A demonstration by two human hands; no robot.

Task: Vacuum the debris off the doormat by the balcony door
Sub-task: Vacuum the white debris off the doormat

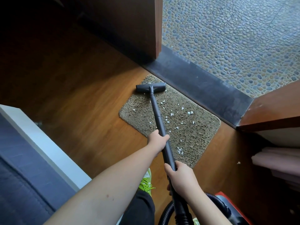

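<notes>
A brown shaggy doormat [191, 130] lies on the wooden floor beside the dark door threshold. Several small white scraps of debris [172, 114] are scattered over its middle and near end. A dark grey vacuum wand [155, 109] runs from my hands to the floor head [151, 88], which rests on the mat's far left corner. My left hand [156, 141] grips the wand partway down. My right hand [181, 177] grips it lower, near the hose.
The black ribbed hose [167, 210] leads to a red vacuum body [227, 203] at the bottom right. A dark threshold [203, 88] borders a pebbled balcony floor [235, 38]. One scrap [238, 163] lies on the wood floor. White-edged furniture [40, 143] stands left; a green shoe [146, 184] is below.
</notes>
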